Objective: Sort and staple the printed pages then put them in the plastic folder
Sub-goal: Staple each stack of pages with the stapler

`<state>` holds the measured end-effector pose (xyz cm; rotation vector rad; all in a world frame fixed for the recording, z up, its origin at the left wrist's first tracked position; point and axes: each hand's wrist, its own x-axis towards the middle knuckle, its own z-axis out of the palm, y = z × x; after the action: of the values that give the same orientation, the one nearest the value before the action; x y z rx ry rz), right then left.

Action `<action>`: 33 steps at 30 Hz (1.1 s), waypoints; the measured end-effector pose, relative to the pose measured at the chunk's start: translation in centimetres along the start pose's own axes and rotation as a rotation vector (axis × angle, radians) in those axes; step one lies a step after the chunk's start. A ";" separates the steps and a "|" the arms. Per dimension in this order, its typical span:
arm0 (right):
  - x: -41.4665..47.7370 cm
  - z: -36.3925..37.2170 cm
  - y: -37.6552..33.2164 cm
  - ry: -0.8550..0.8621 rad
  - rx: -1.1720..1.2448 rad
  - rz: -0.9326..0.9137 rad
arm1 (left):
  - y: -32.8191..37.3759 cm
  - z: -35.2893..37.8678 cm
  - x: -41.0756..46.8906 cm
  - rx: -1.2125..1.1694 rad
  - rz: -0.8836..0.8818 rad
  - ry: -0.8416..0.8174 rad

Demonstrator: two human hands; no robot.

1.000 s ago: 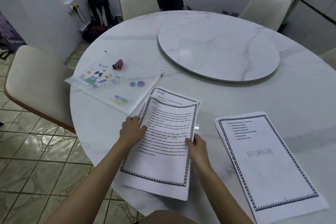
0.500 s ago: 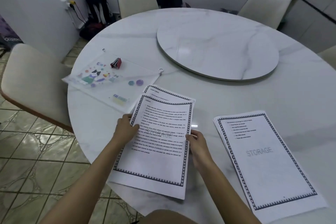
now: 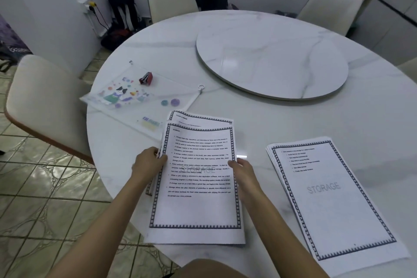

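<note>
A few printed pages (image 3: 198,187) with patterned borders lie near the table's front edge, the top sheet shifted down so the one beneath peeks out at the top. My left hand (image 3: 149,162) grips their left edge and my right hand (image 3: 242,170) grips their right edge. A second stack of pages (image 3: 327,198) marked STORAGE lies flat to the right. The clear plastic folder (image 3: 135,101) with cartoon stickers lies at the left, and a small red stapler (image 3: 146,78) rests on it.
The round marble table (image 3: 293,124) carries a raised turntable (image 3: 270,63) in its middle. Beige chairs stand at the left (image 3: 45,97), back (image 3: 171,0) and back right (image 3: 329,7). Bags lean against the wall at the back left.
The held pages have swung from a leftward tilt to nearly square with me, and the curled top sheet has flattened onto the one beneath. Both hands keep their grip on the edges.
</note>
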<state>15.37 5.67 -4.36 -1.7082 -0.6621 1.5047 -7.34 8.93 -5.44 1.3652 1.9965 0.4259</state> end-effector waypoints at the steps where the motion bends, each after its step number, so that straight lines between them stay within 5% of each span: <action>1: 0.1 -0.2 0.0 -0.021 0.001 0.009 | 0.0 0.1 -0.3 -0.024 0.026 -0.012; 7: 0.3 -0.9 0.4 -0.072 0.044 0.069 | -0.7 0.3 -1.2 -0.174 0.146 -0.101; 12: -0.1 -1.5 0.5 0.003 0.049 -0.062 | -0.4 0.2 -2.1 -0.383 0.260 -0.076; 20: -2.9 -2.0 -5.4 0.226 -0.044 -0.696 | 5.8 -2.4 -4.1 -0.540 0.533 0.221; 24: -4.3 -2.6 -7.7 0.217 0.051 -0.861 | 8.9 -3.7 -5.7 -0.661 0.621 0.279; 33: -4.0 -3.2 -6.1 0.168 0.145 -0.817 | 7.5 -1.5 -5.4 -0.662 0.566 0.183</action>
<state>18.37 5.45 3.01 -1.2019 -0.9758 0.7991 -1.95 7.14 2.04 1.4453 1.3550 1.3696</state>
